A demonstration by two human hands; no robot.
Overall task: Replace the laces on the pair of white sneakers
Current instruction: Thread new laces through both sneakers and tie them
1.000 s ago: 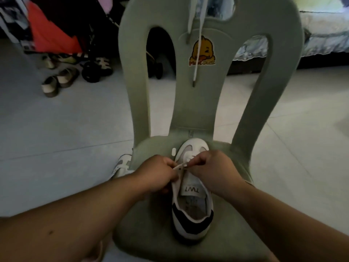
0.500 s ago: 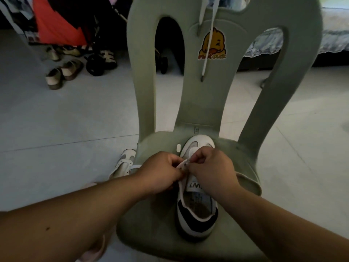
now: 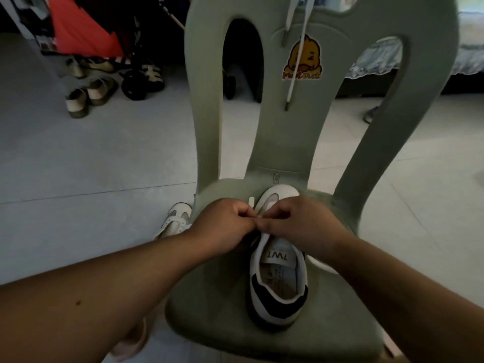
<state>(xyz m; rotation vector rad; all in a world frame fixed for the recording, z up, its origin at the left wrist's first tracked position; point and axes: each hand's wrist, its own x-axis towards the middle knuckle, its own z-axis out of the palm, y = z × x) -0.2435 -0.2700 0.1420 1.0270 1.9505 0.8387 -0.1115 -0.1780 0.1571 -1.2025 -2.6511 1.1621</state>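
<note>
A white sneaker (image 3: 278, 279) with a black heel stands on the seat of a green plastic chair (image 3: 217, 297), toe pointing away from me. Over its eyelets my left hand (image 3: 226, 226) and my right hand (image 3: 298, 224) meet, fingers curled, both pinching a white lace (image 3: 258, 214) between their tips. A short lace end (image 3: 251, 201) sticks up by the toe. The other white sneaker (image 3: 174, 222) lies on the floor left of the seat. A second white lace (image 3: 297, 64) hangs down the chair back.
The chair back carries a yellow duck sticker (image 3: 303, 61). Sandals (image 3: 89, 96) and dark shoes sit on the tiled floor at far left under hanging clothes. A bed edge (image 3: 468, 58) is at far right. A pink slipper (image 3: 131, 341) shows below my left forearm.
My hands have drawn closer together over the eyelets, so the stretch of lace between them is shorter. The view has shifted closer to the chair.
</note>
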